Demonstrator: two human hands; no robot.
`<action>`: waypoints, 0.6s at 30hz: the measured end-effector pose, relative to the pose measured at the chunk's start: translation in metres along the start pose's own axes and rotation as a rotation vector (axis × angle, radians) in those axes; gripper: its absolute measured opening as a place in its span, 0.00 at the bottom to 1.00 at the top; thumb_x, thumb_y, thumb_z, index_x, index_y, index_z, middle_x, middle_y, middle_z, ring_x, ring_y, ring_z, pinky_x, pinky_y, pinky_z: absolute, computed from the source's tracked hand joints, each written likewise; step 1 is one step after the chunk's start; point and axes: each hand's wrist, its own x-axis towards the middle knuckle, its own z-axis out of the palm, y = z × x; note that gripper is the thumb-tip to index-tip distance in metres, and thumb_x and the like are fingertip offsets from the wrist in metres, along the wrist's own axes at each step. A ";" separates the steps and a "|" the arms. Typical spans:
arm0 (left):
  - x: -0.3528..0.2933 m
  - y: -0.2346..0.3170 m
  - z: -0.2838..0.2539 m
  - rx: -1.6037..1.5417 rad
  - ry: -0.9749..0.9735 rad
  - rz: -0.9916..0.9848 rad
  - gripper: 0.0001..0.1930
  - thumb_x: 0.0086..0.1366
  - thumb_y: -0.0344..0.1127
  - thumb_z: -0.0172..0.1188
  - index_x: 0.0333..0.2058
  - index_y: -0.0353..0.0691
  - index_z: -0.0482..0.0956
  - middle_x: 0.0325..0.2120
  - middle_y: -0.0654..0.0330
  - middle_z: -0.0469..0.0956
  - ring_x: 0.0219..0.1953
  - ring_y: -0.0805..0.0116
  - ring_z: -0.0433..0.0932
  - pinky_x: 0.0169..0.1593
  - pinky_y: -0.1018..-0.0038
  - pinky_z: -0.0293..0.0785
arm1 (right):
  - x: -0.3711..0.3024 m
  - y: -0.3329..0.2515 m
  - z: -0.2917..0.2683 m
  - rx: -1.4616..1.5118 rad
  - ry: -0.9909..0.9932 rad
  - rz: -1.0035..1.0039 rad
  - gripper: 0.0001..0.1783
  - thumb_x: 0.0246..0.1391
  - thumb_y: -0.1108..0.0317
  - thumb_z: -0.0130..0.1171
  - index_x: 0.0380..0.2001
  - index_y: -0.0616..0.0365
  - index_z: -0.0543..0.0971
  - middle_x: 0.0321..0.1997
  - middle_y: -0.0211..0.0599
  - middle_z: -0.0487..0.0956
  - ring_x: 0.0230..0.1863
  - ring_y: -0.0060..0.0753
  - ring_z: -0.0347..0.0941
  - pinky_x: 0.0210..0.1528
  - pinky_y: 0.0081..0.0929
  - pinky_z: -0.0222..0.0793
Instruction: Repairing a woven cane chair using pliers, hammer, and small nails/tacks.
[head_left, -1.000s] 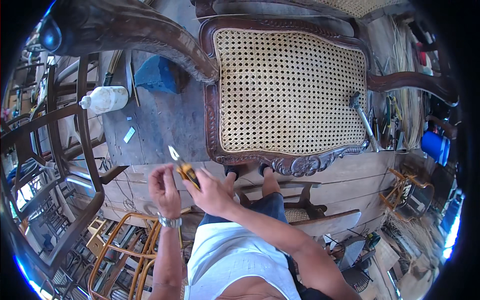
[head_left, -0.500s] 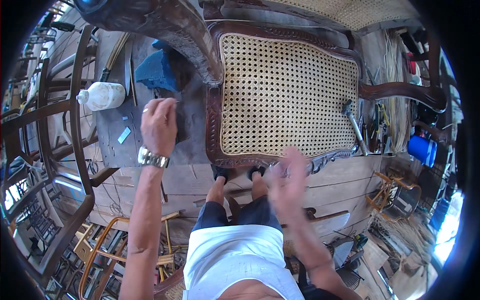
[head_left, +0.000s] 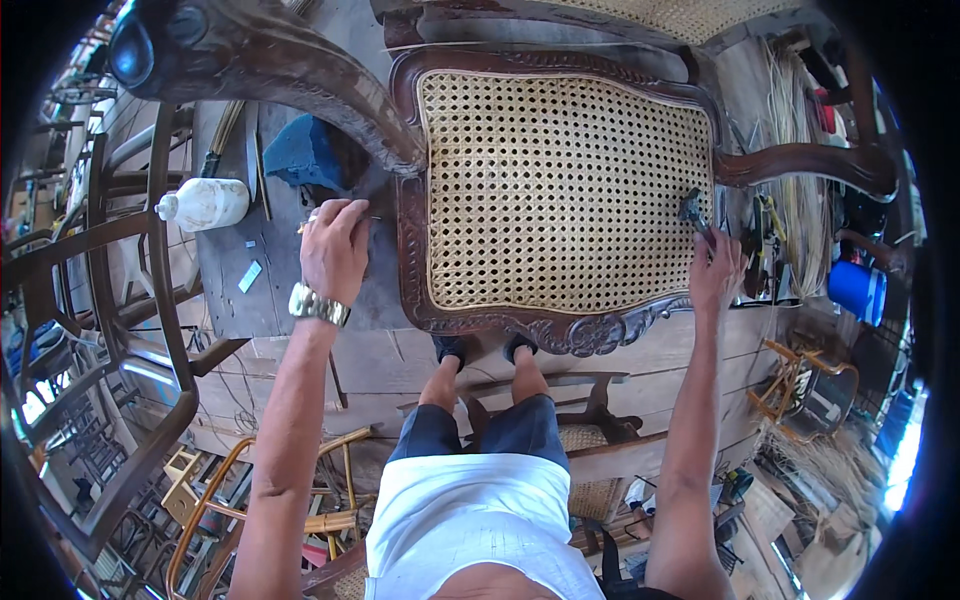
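Note:
A carved dark wooden chair (head_left: 408, 265) lies across the worktable, with woven cane (head_left: 560, 200) filling its frame. On the right part of the cane rests a hammer (head_left: 690, 207), head pointing away from me. My right hand (head_left: 714, 268) is closed round its handle, which the fingers mostly hide. Left of the frame, above the table, my left hand (head_left: 335, 250) is closed in a pinch, wearing a ring and a metal watch (head_left: 320, 304). A tiny thin piece, pin-like, sticks out at its fingertips; its kind is too small to tell.
A white bottle (head_left: 205, 204) and a blue block (head_left: 305, 152) sit on the worktable (head_left: 225, 290) at left. Loose cane strands (head_left: 790, 130) and hand tools lie at right. Beyond are a blue container (head_left: 857, 291) and stacked chair frames (head_left: 165, 250).
My right hand has moved up and right from the frame's front edge onto the hammer handle. My left hand has shifted slightly right and nearer, still pinched. The view has shifted a little.

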 end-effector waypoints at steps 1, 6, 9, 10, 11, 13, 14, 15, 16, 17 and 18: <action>-0.005 0.009 -0.001 -0.006 0.095 0.010 0.08 0.64 0.32 0.64 0.41 0.42 0.85 0.38 0.57 0.81 0.43 0.52 0.79 0.49 0.59 0.74 | 0.006 -0.002 -0.005 0.011 -0.026 0.004 0.20 0.64 0.55 0.60 0.50 0.59 0.79 0.49 0.47 0.78 0.54 0.53 0.71 0.57 0.51 0.66; -0.080 0.083 -0.003 -0.159 -0.200 0.266 0.19 0.58 0.39 0.70 0.48 0.42 0.84 0.56 0.57 0.76 0.59 0.55 0.73 0.60 0.58 0.69 | 0.008 0.018 0.006 0.068 0.039 -0.071 0.15 0.67 0.58 0.56 0.41 0.62 0.77 0.43 0.48 0.78 0.46 0.55 0.73 0.49 0.50 0.68; -0.120 0.094 0.006 -0.119 -0.343 0.359 0.27 0.57 0.42 0.69 0.57 0.47 0.81 0.68 0.63 0.68 0.71 0.59 0.63 0.71 0.60 0.60 | -0.015 -0.008 -0.020 0.234 -0.027 0.156 0.13 0.72 0.61 0.51 0.40 0.61 0.76 0.34 0.46 0.76 0.33 0.49 0.73 0.38 0.45 0.68; -0.128 0.092 0.008 -0.045 -0.338 0.387 0.27 0.58 0.42 0.67 0.58 0.48 0.80 0.70 0.65 0.66 0.72 0.59 0.62 0.72 0.60 0.58 | -0.033 -0.029 -0.035 0.293 -0.068 0.160 0.13 0.73 0.62 0.49 0.41 0.61 0.75 0.31 0.43 0.75 0.28 0.42 0.72 0.34 0.40 0.68; -0.135 0.088 0.014 -0.017 -0.338 0.388 0.26 0.60 0.39 0.62 0.59 0.52 0.79 0.72 0.70 0.64 0.74 0.60 0.59 0.74 0.59 0.54 | -0.056 -0.048 -0.048 0.479 -0.034 0.168 0.13 0.74 0.62 0.49 0.41 0.61 0.75 0.29 0.38 0.74 0.27 0.34 0.70 0.30 0.35 0.66; -0.136 0.092 0.017 -0.001 -0.335 0.378 0.26 0.60 0.38 0.60 0.60 0.53 0.78 0.72 0.71 0.64 0.74 0.60 0.59 0.74 0.58 0.53 | -0.106 -0.086 -0.075 0.869 -0.184 0.299 0.12 0.73 0.62 0.49 0.41 0.61 0.74 0.27 0.37 0.73 0.25 0.28 0.68 0.26 0.31 0.65; -0.135 0.093 0.019 0.020 -0.329 0.376 0.27 0.61 0.37 0.58 0.61 0.55 0.78 0.72 0.72 0.64 0.73 0.61 0.59 0.75 0.57 0.52 | -0.129 -0.105 -0.084 1.070 -0.370 0.424 0.12 0.72 0.62 0.51 0.41 0.62 0.74 0.27 0.40 0.74 0.24 0.31 0.69 0.26 0.31 0.66; -0.134 0.096 0.022 0.009 -0.328 0.378 0.27 0.61 0.37 0.58 0.61 0.55 0.78 0.72 0.72 0.64 0.73 0.61 0.59 0.75 0.57 0.52 | -0.143 -0.123 -0.091 0.965 -0.517 0.407 0.12 0.72 0.63 0.51 0.43 0.62 0.74 0.28 0.41 0.75 0.24 0.37 0.72 0.27 0.33 0.68; -0.133 0.098 0.023 0.049 -0.319 0.389 0.27 0.60 0.37 0.58 0.61 0.56 0.77 0.71 0.73 0.64 0.73 0.61 0.59 0.75 0.56 0.51 | -0.155 -0.140 -0.094 0.865 -0.664 0.385 0.11 0.71 0.64 0.51 0.45 0.62 0.74 0.29 0.41 0.77 0.25 0.43 0.74 0.28 0.36 0.69; -0.131 0.098 0.024 0.093 -0.307 0.397 0.28 0.60 0.36 0.58 0.61 0.58 0.77 0.71 0.74 0.64 0.73 0.62 0.59 0.75 0.54 0.50 | -0.166 -0.156 -0.096 0.843 -0.627 0.270 0.12 0.71 0.64 0.51 0.48 0.63 0.73 0.31 0.45 0.78 0.28 0.50 0.77 0.29 0.39 0.71; -0.127 0.097 0.027 0.090 -0.303 0.399 0.28 0.60 0.36 0.58 0.61 0.58 0.77 0.71 0.74 0.64 0.73 0.62 0.59 0.75 0.54 0.50 | -0.173 -0.168 -0.097 0.812 -0.584 0.161 0.13 0.71 0.65 0.51 0.50 0.63 0.73 0.34 0.50 0.80 0.32 0.57 0.80 0.31 0.42 0.73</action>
